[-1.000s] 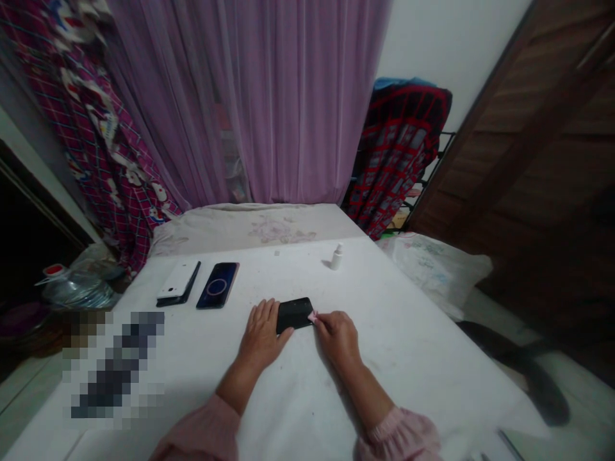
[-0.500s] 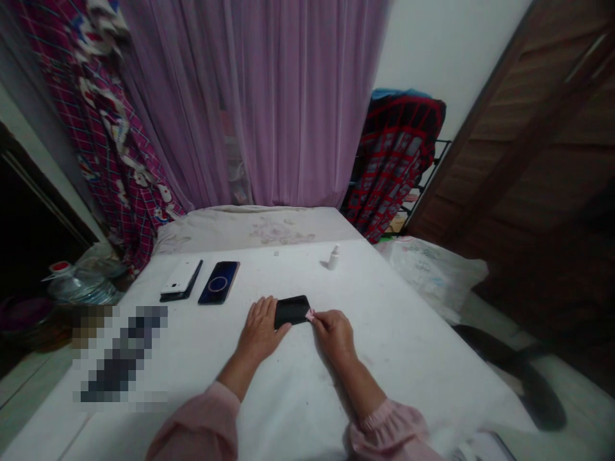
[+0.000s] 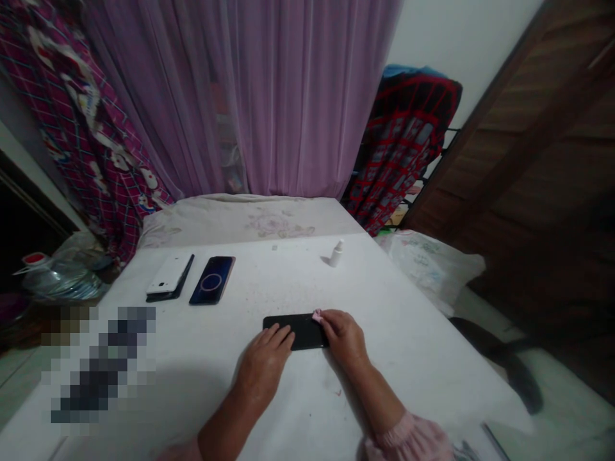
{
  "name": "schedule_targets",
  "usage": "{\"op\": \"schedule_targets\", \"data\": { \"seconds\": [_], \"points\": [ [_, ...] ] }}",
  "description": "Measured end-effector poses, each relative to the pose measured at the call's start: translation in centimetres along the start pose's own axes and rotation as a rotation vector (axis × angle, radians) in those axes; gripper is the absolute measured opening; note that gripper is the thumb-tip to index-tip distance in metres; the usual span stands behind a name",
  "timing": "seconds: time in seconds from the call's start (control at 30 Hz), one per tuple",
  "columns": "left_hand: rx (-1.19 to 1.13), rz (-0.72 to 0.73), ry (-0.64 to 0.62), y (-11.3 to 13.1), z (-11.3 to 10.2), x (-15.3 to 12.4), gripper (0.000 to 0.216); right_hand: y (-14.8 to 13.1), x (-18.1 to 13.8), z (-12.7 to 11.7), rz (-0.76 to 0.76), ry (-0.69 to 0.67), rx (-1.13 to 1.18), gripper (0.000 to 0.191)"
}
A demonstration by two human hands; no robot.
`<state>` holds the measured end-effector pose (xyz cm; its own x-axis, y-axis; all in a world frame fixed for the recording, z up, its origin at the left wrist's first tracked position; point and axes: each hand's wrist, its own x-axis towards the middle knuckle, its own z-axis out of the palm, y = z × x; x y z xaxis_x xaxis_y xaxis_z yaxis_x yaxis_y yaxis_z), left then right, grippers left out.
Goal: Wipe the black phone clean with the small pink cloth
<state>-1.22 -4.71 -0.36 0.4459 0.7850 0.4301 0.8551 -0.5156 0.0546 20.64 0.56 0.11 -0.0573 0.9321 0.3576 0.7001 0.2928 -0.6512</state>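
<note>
A black smartphone (image 3: 303, 333) lies lengthwise across the white tabletop in front of me. My left hand (image 3: 262, 365) rests on its left part, fingers stretched out and lying on the dark surface. At the upper right of the phone, my right hand (image 3: 344, 336) is closed in a pinch on a small pink cloth (image 3: 317, 315). The cloth touches the phone near its far edge.
A blue-screened phone (image 3: 212, 282) and a white phone (image 3: 169, 275) on top of a dark one lie at the left. Beyond my hands stands a small white spray bottle (image 3: 337, 254). A blurred-out dark object (image 3: 103, 365) is at the near left.
The phone has come nearer and lies more level. My left hand has shifted onto its face. The cloth in my right hand has moved from the phone's right end to its upper right edge.
</note>
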Motion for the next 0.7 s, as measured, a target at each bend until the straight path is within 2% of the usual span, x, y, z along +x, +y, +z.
{"op": "schedule_targets", "data": {
  "seconds": [0.13,0.23,0.33,0.43,0.5,0.7],
  "points": [
    [-0.004,0.027,-0.006,-0.4,0.5,-0.2,0.033,0.8,2.3,-1.0,-0.018,-0.183,0.033,0.018],
    [-0.013,0.039,-0.002,-0.6,0.7,-0.2,0.033,0.3,4.4,-1.1,-0.154,-0.361,0.067,0.017],
    [-0.026,0.038,0.010,-0.5,0.5,-0.1,0.033,-1.6,5.9,0.2,-0.317,-0.490,0.056,0.016],
    [-0.037,0.027,0.026,-0.3,-0.1,0.2,0.031,-3.2,6.6,1.7,-0.405,-0.536,0.036,0.015],
    [-0.045,0.007,0.018,-0.1,-0.5,0.5,0.031,-3.2,6.7,1.7,-0.406,-0.539,0.003,0.016],
    [-0.050,0.021,-0.018,-0.1,-0.7,0.5,0.037,1.2,6.2,-3.1,-0.253,-0.561,-0.037,0.014]
  ]
}}
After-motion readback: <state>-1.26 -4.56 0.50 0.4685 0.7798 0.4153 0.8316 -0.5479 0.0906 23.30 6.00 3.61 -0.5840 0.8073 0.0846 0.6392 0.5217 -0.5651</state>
